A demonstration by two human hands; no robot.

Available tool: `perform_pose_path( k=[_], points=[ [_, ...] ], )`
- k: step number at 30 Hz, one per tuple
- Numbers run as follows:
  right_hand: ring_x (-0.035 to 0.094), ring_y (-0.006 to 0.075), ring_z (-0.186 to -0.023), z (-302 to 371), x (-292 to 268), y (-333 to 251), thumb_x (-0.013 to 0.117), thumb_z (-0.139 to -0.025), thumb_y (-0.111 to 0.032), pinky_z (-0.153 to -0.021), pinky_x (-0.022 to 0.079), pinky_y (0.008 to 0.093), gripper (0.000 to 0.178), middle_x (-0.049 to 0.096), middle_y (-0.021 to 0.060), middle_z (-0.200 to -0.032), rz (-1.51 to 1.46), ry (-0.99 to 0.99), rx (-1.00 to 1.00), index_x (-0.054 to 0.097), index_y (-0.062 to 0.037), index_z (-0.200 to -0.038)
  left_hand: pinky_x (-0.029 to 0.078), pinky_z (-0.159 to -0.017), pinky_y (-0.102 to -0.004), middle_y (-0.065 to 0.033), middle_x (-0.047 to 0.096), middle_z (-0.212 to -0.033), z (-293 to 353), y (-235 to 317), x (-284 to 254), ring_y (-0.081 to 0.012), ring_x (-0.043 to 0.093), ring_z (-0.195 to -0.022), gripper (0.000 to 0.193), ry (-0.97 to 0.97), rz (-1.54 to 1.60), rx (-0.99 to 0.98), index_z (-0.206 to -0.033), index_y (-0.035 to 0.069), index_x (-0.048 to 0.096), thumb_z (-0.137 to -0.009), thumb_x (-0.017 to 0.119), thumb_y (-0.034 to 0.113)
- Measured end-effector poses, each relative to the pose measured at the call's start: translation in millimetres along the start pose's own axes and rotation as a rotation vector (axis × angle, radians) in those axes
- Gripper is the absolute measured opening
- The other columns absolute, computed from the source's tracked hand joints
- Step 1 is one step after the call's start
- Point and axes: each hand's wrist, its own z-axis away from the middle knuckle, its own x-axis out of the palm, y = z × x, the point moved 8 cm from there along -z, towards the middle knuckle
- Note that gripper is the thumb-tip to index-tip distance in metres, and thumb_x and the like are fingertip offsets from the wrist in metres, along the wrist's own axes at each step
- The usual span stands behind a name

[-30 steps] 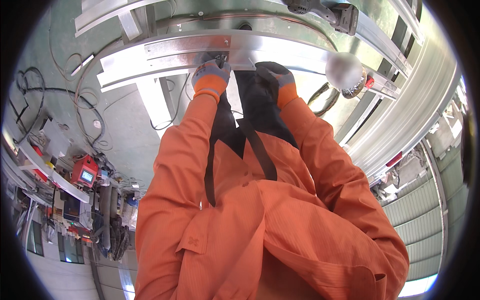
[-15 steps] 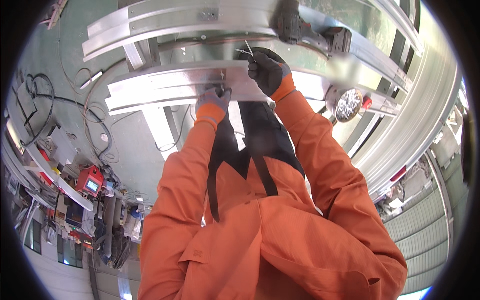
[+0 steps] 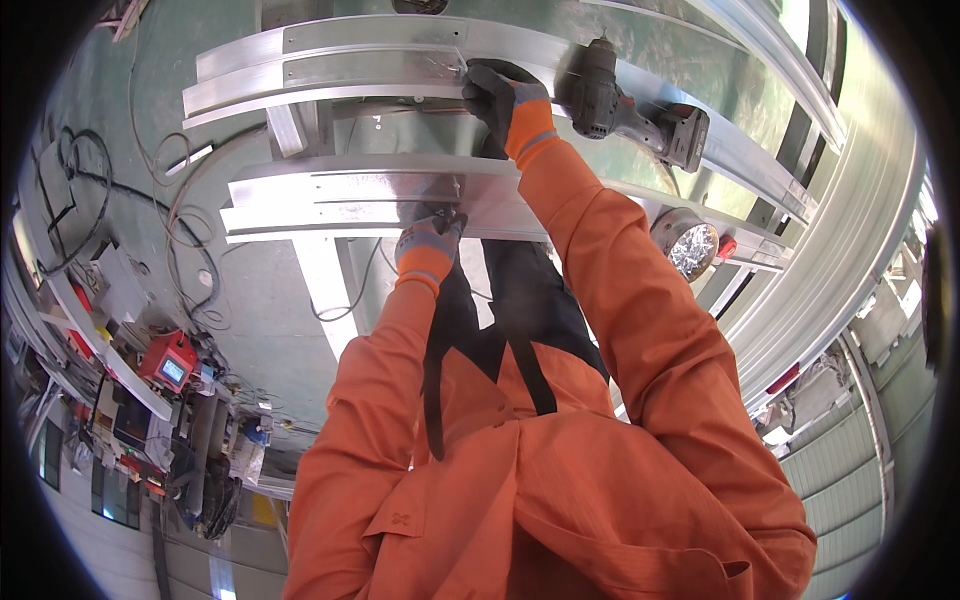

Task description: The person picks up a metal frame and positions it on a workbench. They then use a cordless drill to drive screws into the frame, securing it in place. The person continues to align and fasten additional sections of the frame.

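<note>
Two long silver metal profiles lie crosswise in front of me, a far one [image 3: 370, 68] and a near one [image 3: 330, 190]. My right hand [image 3: 500, 95], in a grey and orange glove, is at the far profile with its fingers pinched around a thin, light blind rivet [image 3: 459, 58]. At the near profile's front edge, my left hand [image 3: 430, 232] is gloved alike and has its fingers curled. What lies in them, if anything, is hidden. A cordless drill [image 3: 600, 95] rests on the far profile, to the right of my right hand.
A round container [image 3: 693, 250] of shiny small pieces lies tilted at the near profile's right part. Long stacked profiles [image 3: 850, 200] run along the right side. Cables [image 3: 190, 230] trail over the green floor at left, near a red machine [image 3: 170, 360] with a lit screen.
My right hand has moved away from me, from above the near profile to the far one, carrying thin rivets. My left hand stays at the near profile. The whole view has shifted slightly.
</note>
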Motion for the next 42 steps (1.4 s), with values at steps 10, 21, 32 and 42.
perform_pose_path(
  k=[10, 21, 32, 42],
  points=[
    [0.07, 0.0179, -0.069, -7.9, 19.3, -7.2, 0.076, -0.087, -0.007, -0.067, 0.06, 0.0292, 0.021, 0.073, 0.0111, -0.086, 0.322, -0.025, -0.131, 0.072, 0.0041, -0.104, 0.053, -0.086, -0.0454, -0.0204, 0.073, -0.1, -25.9, 28.9, -69.7, -0.0412, 0.068, -0.098, 0.034, 0.432, 0.222, 0.365, -0.104, 0.007, 0.074, -0.094, 0.063, 0.037],
    [0.063, 0.0119, -0.064, -24.4, 18.2, -4.4, 0.076, -0.087, -0.012, -0.058, 0.052, 0.0261, 0.023, 0.072, 0.0071, -0.081, 0.496, -0.009, -0.139, 0.074, -0.001, -0.106, 0.05, -0.054, -0.0304, -0.0031, 0.07, -0.076, -137.7, 148.2, -149.5, -0.0146, 0.063, -0.061, 0.014, 0.055, 0.639, 0.211, -0.092, 0.006, 0.073, -0.093, 0.068, 0.019],
    [0.064, 0.0119, -0.064, 56.3, -63.5, -23.7, 0.07, -0.091, -0.013, -0.057, 0.051, 0.0251, 0.036, 0.07, 0.0077, -0.087, 0.479, 0.1, -0.164, 0.065, -0.0028, -0.126, 0.053, -0.068, -0.0278, -0.0034, 0.074, -0.085, -116.7, 200.6, -190.5, -0.0123, 0.065, -0.07, 0.007, 0.549, 0.271, 0.592, -0.095, 0.01, 0.074, -0.09, 0.071, 0.013],
    [0.065, 0.0123, -0.074, 167.8, -233.2, -105.4, 0.066, -0.091, -0.009, -0.07, 0.053, 0.0275, 0.03, 0.07, 0.0044, -0.089, 1.065, 0.467, -0.546, 0.068, -0.0062, -0.121, 0.053, -0.081, -0.0292, -0.002, 0.076, -0.091, -125.3, 197.7, -174.8, -0.0184, 0.071, -0.083, 0.014, 0.577, 0.125, 0.581, -0.099, 0.013, 0.074, -0.088, 0.07, 0.021]
  ],
)
